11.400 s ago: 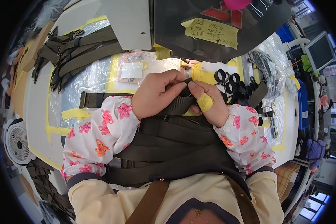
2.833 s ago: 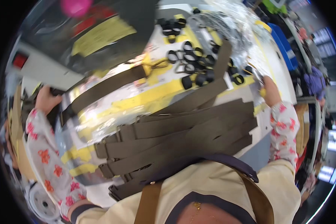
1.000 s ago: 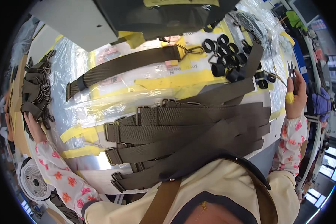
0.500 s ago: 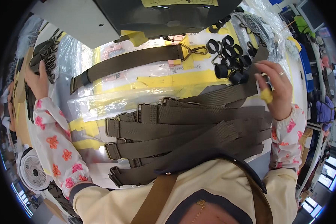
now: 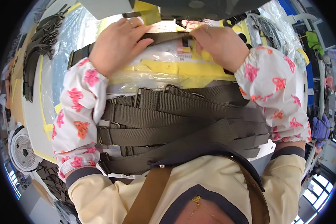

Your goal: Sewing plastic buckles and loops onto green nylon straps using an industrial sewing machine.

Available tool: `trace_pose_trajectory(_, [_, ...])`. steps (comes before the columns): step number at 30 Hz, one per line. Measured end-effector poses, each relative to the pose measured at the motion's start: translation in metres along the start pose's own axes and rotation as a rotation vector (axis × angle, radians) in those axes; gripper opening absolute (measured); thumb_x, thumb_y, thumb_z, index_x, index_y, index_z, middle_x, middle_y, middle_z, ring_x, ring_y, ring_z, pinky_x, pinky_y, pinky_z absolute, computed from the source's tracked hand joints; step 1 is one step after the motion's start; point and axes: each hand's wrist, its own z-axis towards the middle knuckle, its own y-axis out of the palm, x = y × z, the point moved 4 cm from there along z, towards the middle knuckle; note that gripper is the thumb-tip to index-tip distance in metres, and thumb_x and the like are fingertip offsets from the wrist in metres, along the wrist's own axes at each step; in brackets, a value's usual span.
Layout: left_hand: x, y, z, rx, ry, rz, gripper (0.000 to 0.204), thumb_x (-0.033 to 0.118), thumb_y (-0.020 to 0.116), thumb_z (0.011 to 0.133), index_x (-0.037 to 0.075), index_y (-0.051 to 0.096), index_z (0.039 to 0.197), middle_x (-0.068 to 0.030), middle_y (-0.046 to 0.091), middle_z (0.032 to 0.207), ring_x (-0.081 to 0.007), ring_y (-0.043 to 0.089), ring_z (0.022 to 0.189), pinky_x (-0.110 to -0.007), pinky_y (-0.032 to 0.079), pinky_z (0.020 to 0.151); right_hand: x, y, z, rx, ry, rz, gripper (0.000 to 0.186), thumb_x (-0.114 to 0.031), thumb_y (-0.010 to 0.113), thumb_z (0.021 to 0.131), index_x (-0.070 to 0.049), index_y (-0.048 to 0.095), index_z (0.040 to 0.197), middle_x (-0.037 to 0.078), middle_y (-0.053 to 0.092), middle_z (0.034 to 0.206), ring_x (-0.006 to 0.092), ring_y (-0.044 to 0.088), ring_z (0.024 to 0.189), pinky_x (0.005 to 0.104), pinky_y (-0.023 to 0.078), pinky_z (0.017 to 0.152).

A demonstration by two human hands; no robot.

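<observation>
A dark olive webbing strap (image 5: 164, 38) lies crosswise on the table, its far edge close to the machine (image 5: 235, 8). My left hand (image 5: 117, 46) lies over the strap's left part, thumb on the near side and fingers beyond, closed on it. With fingertips pinched, my right hand (image 5: 222, 46) grips the strap's right end; the metal hook there is hidden. A yellow wrap (image 5: 206, 55) shows on a right finger. Left of my left hand, the strap's end with a metal buckle (image 5: 71, 59) sticks out.
A pile of olive straps (image 5: 183, 119) with metal buckles lies between me and the held strap. More straps with hooks (image 5: 43, 44) hang at the table's left edge. Plastic film and yellow tape (image 5: 156, 67) cover the tabletop. A white fan (image 5: 24, 151) stands at lower left.
My left hand came from the hooked straps at the left onto the strap. My right hand moved left from the pile's right end to the strap's hook end. The strap shifted toward the machine.
</observation>
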Motion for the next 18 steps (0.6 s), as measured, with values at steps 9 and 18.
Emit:
trace_pose_trajectory(9, [-0.082, -0.027, -0.084, -0.156, -0.279, 0.202, 0.048, -0.007, 0.05, 0.066, 0.008, 0.054, 0.111, -0.0102, 0.058, 0.102, -0.0288, 0.054, 0.097, -0.036, 0.042, 0.085, -0.033, 0.002, 0.014, 0.202, -0.176, -0.043, 0.013, -0.007, 0.055, 0.072, -0.006, 0.052, 0.084, 0.007, 0.055, 0.08, 0.0216, 0.058, 0.063, 0.0294, 0.048, 0.05])
trace_pose_trajectory(18, [-0.198, -0.04, -0.188, -0.242, -0.476, 0.503, 0.053, -0.007, 0.044, 0.073, 0.019, 0.049, 0.119, -0.0072, 0.057, 0.11, -0.0246, 0.053, 0.103, -0.037, 0.039, 0.089, -0.092, 0.037, 0.116, 0.052, -0.169, -0.042, 0.011, -0.01, 0.057, 0.07, -0.003, 0.054, 0.078, 0.01, 0.054, 0.075, 0.0219, 0.059, 0.067, 0.0322, 0.05, 0.051])
